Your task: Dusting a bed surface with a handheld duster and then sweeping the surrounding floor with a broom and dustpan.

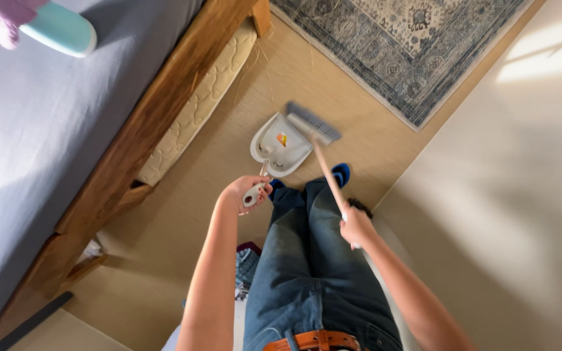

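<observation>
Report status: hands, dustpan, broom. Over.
Left hand grips dustpan handle. Right hand holds broom, bristles at pan's lip. Rug just beyond, apart.

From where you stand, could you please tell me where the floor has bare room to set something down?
Bare floor lies between the bed frame and the dustpan, and between the rug and the wall. It is crowded around the feet, where the dustpan and broom meet.

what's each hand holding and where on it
The left hand grips the white dustpan by the end of its handle. The right hand grips the broom partway up its stick, well above the bristles.
</observation>
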